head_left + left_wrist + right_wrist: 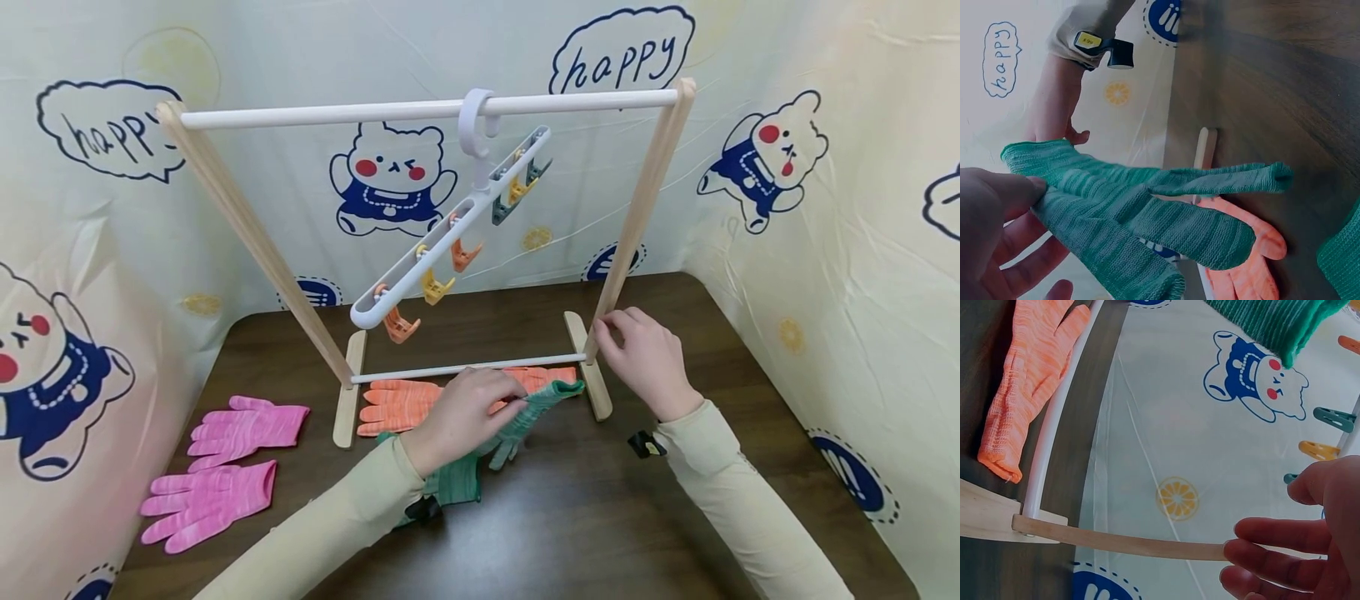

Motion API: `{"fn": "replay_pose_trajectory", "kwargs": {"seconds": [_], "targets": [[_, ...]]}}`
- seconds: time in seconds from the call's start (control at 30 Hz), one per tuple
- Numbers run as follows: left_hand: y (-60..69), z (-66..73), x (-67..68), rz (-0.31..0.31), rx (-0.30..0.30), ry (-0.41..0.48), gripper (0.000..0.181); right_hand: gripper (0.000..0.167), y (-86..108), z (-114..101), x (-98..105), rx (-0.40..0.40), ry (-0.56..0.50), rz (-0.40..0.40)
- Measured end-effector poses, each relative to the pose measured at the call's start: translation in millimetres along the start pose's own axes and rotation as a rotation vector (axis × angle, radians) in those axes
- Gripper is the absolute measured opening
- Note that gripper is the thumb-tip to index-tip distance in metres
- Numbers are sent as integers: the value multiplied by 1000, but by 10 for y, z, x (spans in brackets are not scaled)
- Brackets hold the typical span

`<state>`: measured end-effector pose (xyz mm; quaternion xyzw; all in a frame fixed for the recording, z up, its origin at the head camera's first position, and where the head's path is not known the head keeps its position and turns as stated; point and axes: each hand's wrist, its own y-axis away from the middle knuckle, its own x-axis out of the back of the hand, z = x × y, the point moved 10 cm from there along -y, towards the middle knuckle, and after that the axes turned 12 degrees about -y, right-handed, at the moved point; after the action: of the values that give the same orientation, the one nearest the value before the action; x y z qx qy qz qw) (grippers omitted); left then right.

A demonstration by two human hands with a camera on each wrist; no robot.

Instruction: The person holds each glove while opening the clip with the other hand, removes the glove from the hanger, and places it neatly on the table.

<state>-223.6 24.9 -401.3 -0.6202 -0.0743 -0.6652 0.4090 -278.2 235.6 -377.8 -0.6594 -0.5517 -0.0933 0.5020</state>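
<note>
My left hand (pixel 468 408) pinches a green knit glove (pixel 528 417) near its cuff between thumb and fingers. The glove's fingers hang down toward the table, as the left wrist view also shows. By the right post of the wooden rack (pixel 641 200) is my right hand (pixel 641 358), with loosely bent fingers (pixel 1279 534) and nothing in them. A second green glove (pixel 457 482) lies on the table, partly hidden under my left arm. Orange gloves (pixel 397 404) lie behind my left hand, near the rack's lower white bar (pixel 465 367).
Two pink gloves (pixel 213 502) lie at the left of the dark table (pixel 540 533). From the rack's top white bar (pixel 300 115) hangs a white clip hanger (pixel 442 237), slanting toward me. Orange, yellow (pixel 437 287) and dark green clips dangle from it. A patterned cloth surrounds the table.
</note>
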Motion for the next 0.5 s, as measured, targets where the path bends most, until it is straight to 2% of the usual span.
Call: {"fn": "replay_pose_trajectory", "kwargs": {"seconds": [0.3, 0.5], "targets": [[-19, 87, -125, -111, -103, 108, 9, 26, 14, 38, -14, -20, 2, -31], [-21, 154, -307, -271, -129, 135, 13, 27, 26, 81, -10, -40, 6, -32]]}}
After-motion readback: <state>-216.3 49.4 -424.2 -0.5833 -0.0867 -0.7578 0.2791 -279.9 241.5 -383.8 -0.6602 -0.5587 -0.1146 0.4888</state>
